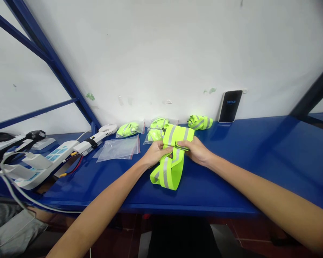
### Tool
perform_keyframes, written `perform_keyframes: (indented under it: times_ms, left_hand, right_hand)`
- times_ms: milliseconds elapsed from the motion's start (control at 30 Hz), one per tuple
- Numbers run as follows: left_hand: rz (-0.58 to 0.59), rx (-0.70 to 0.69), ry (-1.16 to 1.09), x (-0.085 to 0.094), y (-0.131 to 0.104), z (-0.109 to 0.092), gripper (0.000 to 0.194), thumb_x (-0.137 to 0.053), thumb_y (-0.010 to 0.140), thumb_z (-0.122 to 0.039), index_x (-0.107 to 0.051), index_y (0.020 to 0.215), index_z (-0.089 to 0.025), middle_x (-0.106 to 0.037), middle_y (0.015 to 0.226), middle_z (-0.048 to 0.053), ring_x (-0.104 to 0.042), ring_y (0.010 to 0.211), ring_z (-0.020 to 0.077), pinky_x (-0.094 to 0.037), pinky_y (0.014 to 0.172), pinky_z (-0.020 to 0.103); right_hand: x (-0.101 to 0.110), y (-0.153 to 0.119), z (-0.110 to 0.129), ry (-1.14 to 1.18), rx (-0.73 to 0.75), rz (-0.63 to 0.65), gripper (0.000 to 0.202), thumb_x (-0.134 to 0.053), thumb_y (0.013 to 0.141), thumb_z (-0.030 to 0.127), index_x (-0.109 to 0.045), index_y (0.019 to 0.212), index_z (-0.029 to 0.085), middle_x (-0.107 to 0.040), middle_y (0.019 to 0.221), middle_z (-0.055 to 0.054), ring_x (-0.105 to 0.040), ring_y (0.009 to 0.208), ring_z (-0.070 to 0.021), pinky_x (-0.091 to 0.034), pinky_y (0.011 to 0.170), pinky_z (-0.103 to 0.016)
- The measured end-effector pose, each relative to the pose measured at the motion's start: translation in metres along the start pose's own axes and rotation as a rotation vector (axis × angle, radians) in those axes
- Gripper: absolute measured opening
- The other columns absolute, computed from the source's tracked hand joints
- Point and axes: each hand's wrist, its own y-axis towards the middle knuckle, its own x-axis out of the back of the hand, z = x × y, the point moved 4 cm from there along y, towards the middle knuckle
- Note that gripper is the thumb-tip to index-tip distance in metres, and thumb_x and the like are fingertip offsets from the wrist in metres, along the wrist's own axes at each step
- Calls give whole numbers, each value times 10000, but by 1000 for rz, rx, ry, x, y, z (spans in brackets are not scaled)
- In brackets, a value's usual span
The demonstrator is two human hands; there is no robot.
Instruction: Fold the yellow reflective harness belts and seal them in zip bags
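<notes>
A neon-yellow strap with silver reflective stripes point(165, 173) is held in both hands above the blue table, partly folded at the top, with a loop hanging at the lower end. My left hand point(156, 154) is closed on its left edge, thumb laid across the band. On the right side, my right hand point(196, 149) pinches the folded part, thumb on top. Behind the hands lie bagged yellow bundles point(127, 129) and, farther right, a rolled yellow bundle point(200, 122). Flat clear zip bags point(118, 148) rest to the left.
A phone point(230, 106) leans upright against the wall. At the left are a small white fan point(107, 129), a power strip point(52, 157) with plugs, and loose cables. The blue table's front edge point(161, 208) runs below my forearms. Another person's leg point(16, 233) shows at lower left.
</notes>
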Motion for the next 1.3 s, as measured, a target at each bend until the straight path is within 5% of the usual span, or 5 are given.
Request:
perform_keyframes:
  times_ms: [267, 567, 800, 900, 1300]
  left_hand:
    - [76, 65, -114, -9, -1, 6, 417, -770, 731, -370, -677, 1030, -96, -722, 808, 74, -648, 694, 174, -487, 692, 278]
    - [109, 51, -249, -7, -2, 1, 403, -741, 732, -243, -643, 1105, -126, -713, 937, 84, -669, 782, 191, -501, 729, 290]
    - [95, 79, -382, -13, -6, 0, 582, -702, 765, -507, -543, 1238, -208, -690, 1025, 86, -673, 832, 228, -517, 690, 325]
    - [38, 104, -368, -14, -5, 0, 558, -706, 777, -476, -536, 1238, -211, -684, 1026, 78, -669, 818, 215, -510, 675, 307]
    - [-61, 31, -432, -5, -5, -10, 585, -745, 707, -267, -555, 1249, -159, -693, 1067, 82, -662, 981, 242, -506, 835, 317]
  right_hand:
    - [3, 3, 1, -147, 111, 22, 257, -733, 672, 188, -714, 927, 166, -759, 943, -40, -692, 865, -223, -519, 842, -359]
    - [7, 0, 9, -432, 312, 21, 427, -722, 664, 160, -700, 1089, 197, -735, 1082, -39, -652, 1052, -275, -508, 913, -410]
    - [7, -1, 13, -686, 502, 84, 380, -633, 799, 177, -701, 1163, 266, -684, 1178, -59, -634, 1092, -259, -491, 946, -415]
    - [4, -2, 11, -723, 544, 153, 393, -603, 839, 180, -674, 1208, 295, -657, 1214, -62, -599, 1151, -249, -455, 1008, -433]
    - [7, -1, 20, -673, 237, 388, 629, -500, 773, 180, -525, 1370, 374, -249, 1594, 73, -162, 1482, -301, -182, 1184, -527]
